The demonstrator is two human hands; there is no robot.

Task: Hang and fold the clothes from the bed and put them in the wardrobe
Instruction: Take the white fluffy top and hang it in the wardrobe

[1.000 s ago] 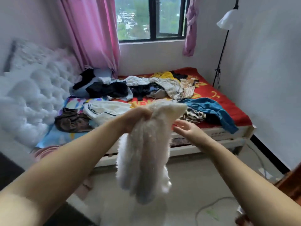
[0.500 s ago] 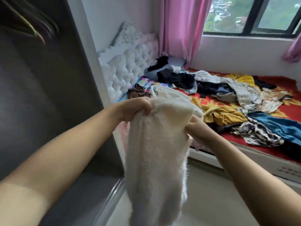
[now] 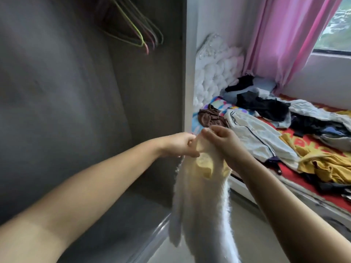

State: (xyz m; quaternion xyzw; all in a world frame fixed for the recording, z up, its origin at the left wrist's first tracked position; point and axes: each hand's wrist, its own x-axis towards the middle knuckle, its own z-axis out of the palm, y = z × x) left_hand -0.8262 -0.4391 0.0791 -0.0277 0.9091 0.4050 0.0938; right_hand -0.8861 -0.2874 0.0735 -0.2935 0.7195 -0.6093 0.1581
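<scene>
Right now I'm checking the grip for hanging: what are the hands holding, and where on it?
Both the left hand and right hand pinch the fluffy white garment at its top edge.

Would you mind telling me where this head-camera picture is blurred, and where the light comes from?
In the head view, the hangers and wardrobe interior are smeared by motion blur; both hands, left hand and right hand, gripping the white fluffy garment, look sharper; daylight enters through the window at right.

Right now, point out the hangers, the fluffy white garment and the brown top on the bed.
hangers [image 3: 141, 37]: head view, lower corner of the bunch.
fluffy white garment [image 3: 201, 205]: head view, hanging body.
brown top [image 3: 209, 118]: head view, middle of the crumpled heap.
</scene>
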